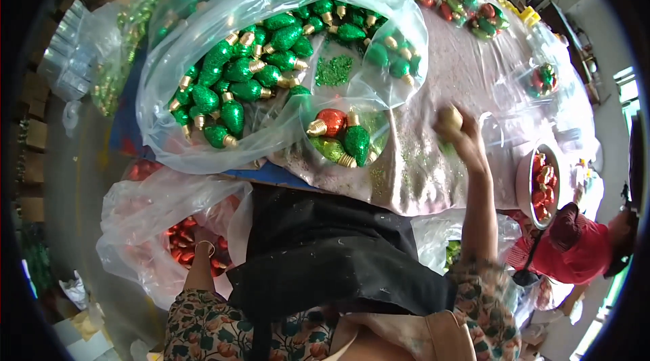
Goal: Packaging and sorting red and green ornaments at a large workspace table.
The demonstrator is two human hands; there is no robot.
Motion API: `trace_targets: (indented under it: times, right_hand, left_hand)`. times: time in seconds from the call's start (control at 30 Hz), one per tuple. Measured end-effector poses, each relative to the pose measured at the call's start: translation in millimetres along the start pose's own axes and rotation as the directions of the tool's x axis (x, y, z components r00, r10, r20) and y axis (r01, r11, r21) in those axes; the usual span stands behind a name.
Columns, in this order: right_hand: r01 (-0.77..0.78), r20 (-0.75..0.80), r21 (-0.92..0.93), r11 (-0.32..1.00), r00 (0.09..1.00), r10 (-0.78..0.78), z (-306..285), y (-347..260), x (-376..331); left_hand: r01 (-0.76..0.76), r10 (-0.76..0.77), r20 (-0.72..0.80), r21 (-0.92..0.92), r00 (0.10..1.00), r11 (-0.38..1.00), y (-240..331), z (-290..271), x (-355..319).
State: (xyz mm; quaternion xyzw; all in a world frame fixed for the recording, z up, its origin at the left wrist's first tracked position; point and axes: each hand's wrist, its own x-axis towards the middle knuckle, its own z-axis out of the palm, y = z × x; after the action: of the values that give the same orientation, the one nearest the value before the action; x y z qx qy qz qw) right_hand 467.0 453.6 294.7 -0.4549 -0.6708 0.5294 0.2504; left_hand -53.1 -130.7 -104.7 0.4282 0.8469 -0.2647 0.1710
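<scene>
My left hand (pixel 202 238) reaches down into a clear plastic bag (pixel 128 215) of shiny red bulb ornaments (pixel 179 239) at the lower left; its fingers are hidden among them. Over the right part of the table, my right hand (pixel 463 136) is closed round a small, blurred, pale gold-green thing (pixel 450 118). Between my hands, a small clear bag holds a red bulb ornament (pixel 332 121), a dark green bulb ornament (pixel 357 144) and a lime one (pixel 330 150), all with gold caps. Behind it, a large open plastic bag (pixel 159 117) holds many green glitter bulb ornaments (pixel 240 70).
Loose green glitter (pixel 334 71) lies on the cloth-covered table (pixel 433 185). A white bowl (pixel 525 188) of red ornaments stands at the right edge. Filled bags of mixed ornaments (pixel 460 5) lie at the back right. A person in red (pixel 575 246) is at the far right.
</scene>
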Motion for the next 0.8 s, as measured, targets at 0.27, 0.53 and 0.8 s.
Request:
trace_targets:
  times: [0.27, 0.53, 0.8]
  right_hand:
    - [0.369, 0.276, -0.9, 0.231, 0.894, -0.353, 94.6, 1.6, 275.6]
    - [0.143, 0.161, -0.979, 0.148, 0.981, 0.111, 121.1, -5.3, 309.4]
    - [0.34, 0.345, -0.842, 0.42, 0.936, -0.067, 131.6, 8.6, 298.0]
  left_hand:
    - [-0.353, 0.328, 0.145, 0.212, 0.933, 0.911, 113.0, 10.0, 49.2]
    - [-0.332, 0.338, 0.054, 0.378, 0.94, 0.864, 109.9, 74.6, -40.5]
    - [-0.35, 0.333, -0.334, 0.011, 0.882, 0.937, 142.0, -8.4, -46.9]
